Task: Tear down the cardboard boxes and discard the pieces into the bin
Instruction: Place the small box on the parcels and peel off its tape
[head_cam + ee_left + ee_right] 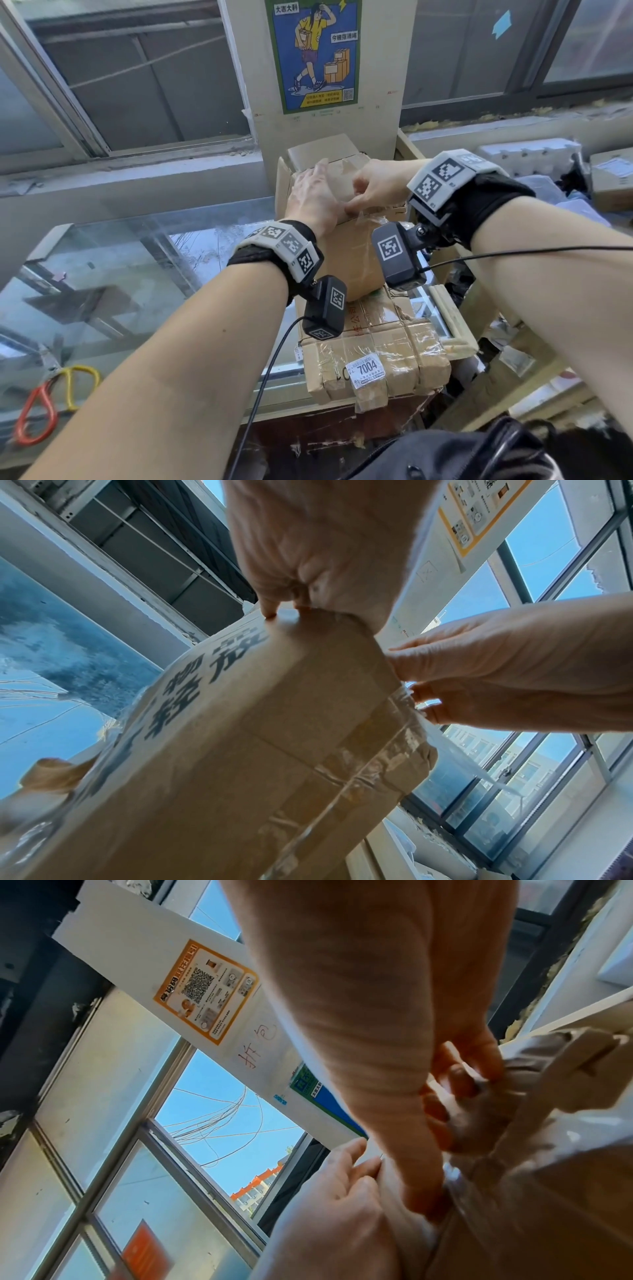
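Observation:
A brown cardboard box (346,253) (257,750) stands upright on a second, flat box (387,346) that is wrapped in clear tape and labelled 7004. My left hand (315,192) (308,561) lies over the upright box's top, fingers stretched out, pressing it down. At the top right edge my right hand (356,202) (455,1096) pinches a strip of clear tape (368,214) (407,693) between thumb and fingers. The strip is partly lifted off the cardboard. No bin is in view.
Both boxes rest on a glass counter (120,267) in front of a pillar with a poster (315,54). Red and yellow rings (51,401) lie at the counter's left front. White foam (527,157) and another box (613,181) sit at the right; a black bag (445,455) is below.

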### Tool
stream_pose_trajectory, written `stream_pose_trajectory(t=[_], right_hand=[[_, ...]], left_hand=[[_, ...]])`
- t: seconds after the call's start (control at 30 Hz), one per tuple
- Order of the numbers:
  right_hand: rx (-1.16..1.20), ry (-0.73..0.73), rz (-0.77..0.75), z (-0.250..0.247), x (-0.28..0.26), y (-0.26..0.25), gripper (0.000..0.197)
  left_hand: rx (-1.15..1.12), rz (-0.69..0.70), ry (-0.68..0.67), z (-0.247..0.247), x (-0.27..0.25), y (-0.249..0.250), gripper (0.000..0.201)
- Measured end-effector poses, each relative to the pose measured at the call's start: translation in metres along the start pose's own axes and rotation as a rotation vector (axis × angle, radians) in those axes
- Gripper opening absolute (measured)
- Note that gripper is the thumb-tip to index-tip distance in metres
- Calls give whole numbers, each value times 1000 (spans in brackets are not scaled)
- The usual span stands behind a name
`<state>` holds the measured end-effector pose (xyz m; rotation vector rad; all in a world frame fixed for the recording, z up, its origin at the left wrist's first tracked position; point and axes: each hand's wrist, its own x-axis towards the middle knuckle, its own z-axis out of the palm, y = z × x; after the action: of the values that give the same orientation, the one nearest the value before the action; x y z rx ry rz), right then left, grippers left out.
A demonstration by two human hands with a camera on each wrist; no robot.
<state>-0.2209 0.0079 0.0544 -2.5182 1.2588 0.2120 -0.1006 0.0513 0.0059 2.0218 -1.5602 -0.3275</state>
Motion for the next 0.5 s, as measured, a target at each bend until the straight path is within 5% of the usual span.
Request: stream_pose_trajectory(t=[0.17,0.5], right_hand=[[-69,-31,-85,0,2,-7,20],[-21,29,-51,2,9,8,35]], left_hand=[[24,12,28,1,1,-4,65],[27,69,26,6,6,0,49]])
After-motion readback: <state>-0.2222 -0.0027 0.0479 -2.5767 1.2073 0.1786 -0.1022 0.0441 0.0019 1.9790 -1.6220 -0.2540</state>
